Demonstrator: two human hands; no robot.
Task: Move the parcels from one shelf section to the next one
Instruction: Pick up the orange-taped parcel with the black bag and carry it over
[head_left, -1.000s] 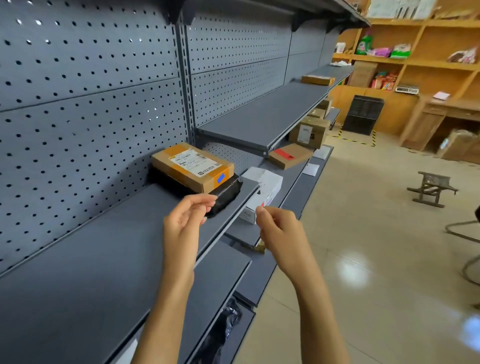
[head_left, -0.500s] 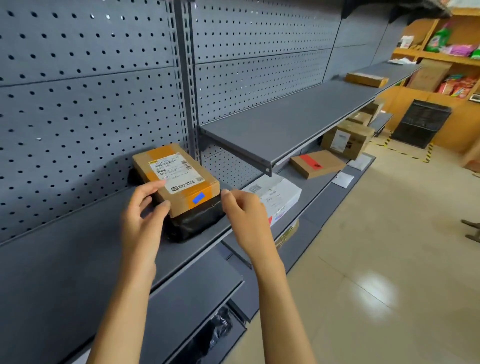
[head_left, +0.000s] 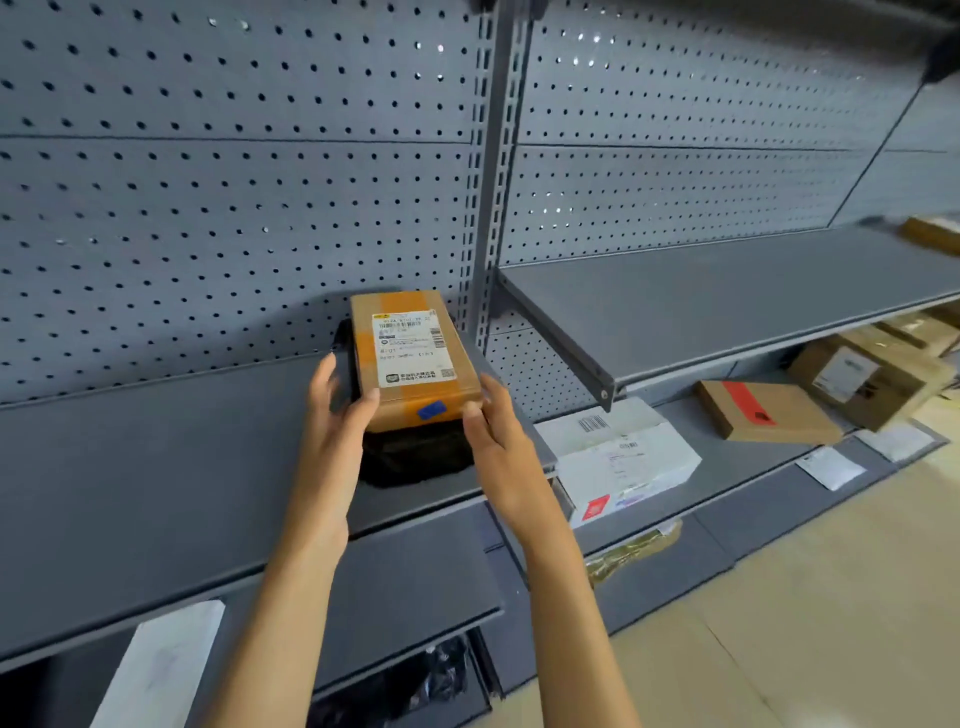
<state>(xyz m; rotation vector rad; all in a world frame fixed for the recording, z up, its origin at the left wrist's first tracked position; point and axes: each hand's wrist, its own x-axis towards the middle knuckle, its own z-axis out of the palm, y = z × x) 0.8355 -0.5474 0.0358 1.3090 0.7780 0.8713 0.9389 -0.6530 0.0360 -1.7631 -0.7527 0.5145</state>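
A brown cardboard parcel with a white label and orange tape lies on top of a black bagged parcel, both on the grey shelf of the left section. My left hand presses its fingers against the box's left side. My right hand touches the box's front right corner. Both hands clasp the box from its two sides. The neighbouring section's shelf to the right sits a little higher and is bare near its left end.
A slotted upright post divides the two sections. Below the right shelf lie a white parcel, a flat brown box with red tape and larger cartons. A brown parcel sits far right on the upper shelf. Tiled floor lies at the lower right.
Both hands have reached forward from in front of the shelf edge and closed onto the sides of the brown parcel. My view has turned left and moved closer to the shelf.
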